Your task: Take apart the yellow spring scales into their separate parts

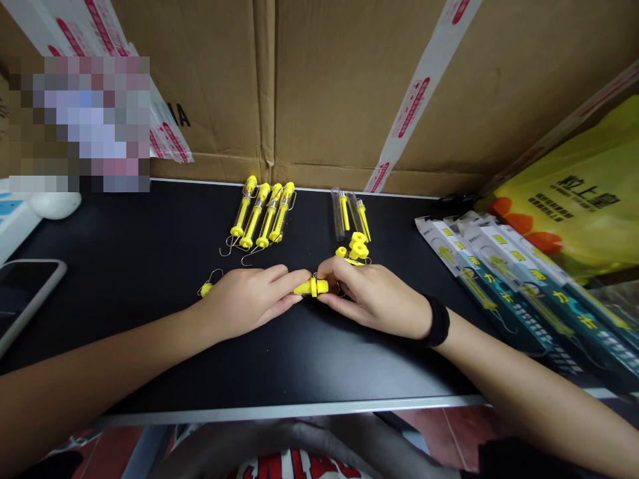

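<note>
Both hands meet over the middle of a black table [150, 279]. My left hand [249, 299] is closed, pinching one end of a small yellow plastic rod [310, 287]. My right hand [372, 296], with a black band on its wrist, is closed on the rod's other end. A yellow piece with a wire hook [207, 286] lies just left of my left hand. Several finished clear tubes with yellow rods and hooks [262, 216] lie in a row behind the hands. Two clear tubes [349, 213] and loose yellow caps [357, 247] lie behind my right hand.
Packaged items in printed sleeves [504, 279] fan out at the right, beside a yellow plastic bag [579, 199]. Taped cardboard boxes [324, 86] wall the table's back. A phone [22, 293] and a white object [54, 203] sit at the left edge.
</note>
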The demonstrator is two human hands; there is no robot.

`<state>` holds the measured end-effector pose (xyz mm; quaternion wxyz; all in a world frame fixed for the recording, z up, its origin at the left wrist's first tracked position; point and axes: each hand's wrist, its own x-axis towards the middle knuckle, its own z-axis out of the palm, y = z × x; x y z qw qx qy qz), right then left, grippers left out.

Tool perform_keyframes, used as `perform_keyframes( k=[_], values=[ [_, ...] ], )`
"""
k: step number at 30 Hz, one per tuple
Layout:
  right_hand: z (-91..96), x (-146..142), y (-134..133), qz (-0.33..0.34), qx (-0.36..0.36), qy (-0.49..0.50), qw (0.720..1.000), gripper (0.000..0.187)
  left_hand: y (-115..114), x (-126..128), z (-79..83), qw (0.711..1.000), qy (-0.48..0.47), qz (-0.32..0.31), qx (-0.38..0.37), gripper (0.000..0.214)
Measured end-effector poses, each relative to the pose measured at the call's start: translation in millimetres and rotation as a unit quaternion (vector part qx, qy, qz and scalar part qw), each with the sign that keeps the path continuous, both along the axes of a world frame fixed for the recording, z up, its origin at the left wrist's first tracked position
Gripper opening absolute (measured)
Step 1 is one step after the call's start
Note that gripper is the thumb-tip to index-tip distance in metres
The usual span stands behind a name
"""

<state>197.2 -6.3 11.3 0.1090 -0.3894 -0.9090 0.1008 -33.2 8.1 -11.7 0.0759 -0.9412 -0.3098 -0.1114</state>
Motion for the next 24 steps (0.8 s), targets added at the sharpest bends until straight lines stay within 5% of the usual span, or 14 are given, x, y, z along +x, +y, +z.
perform_keyframes(
  k=[17, 24],
  values=[
    [-0.5, -0.8, 0.8, 0.003, 0.014, -0.007, 1.0, 0.013, 0.3, 0.5, 0.8, 1.0, 0.007, 0.004, -0.01, 0.03],
    [2.1, -0.9, -0.5, -0.005, -0.002, -0.007, 1.0, 0.025, 0.1, 1.1, 1.1, 1.0, 0.002, -0.001, -0.008, 0.029]
  ],
)
